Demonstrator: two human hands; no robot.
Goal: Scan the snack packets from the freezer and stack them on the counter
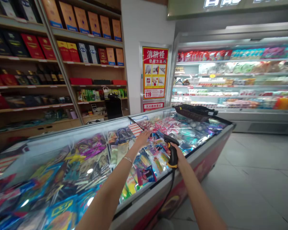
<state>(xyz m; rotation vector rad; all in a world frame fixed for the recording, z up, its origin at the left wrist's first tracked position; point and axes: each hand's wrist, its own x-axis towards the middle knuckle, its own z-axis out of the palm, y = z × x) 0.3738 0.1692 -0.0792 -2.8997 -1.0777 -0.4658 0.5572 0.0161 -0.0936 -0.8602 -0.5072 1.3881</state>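
Note:
My right hand (179, 156) is wrapped around the grip of a black and yellow handheld barcode scanner (173, 156), whose head points left over the chest freezer (182, 174). A dark cable runs down from its handle along the freezer's front. To the left, my left hand (143, 139) reaches in over the packages with its fingers stretched out, holding nothing that I can see. Packaged frozen treats (156, 137) lie just beyond its fingertips, but I cannot tell whether it touches them. A dark blue and pink packet (146, 175) rests nearer the front edge.
A black bag or folded cover (194, 111) lies on the freezer's far right end. Behind it stands a lit refrigerated shelf (230, 86). Shelves of boxes (81, 19) line the left wall, beside a red fire-hydrant sign (155, 72). Tiled floor (244, 179) extends at right.

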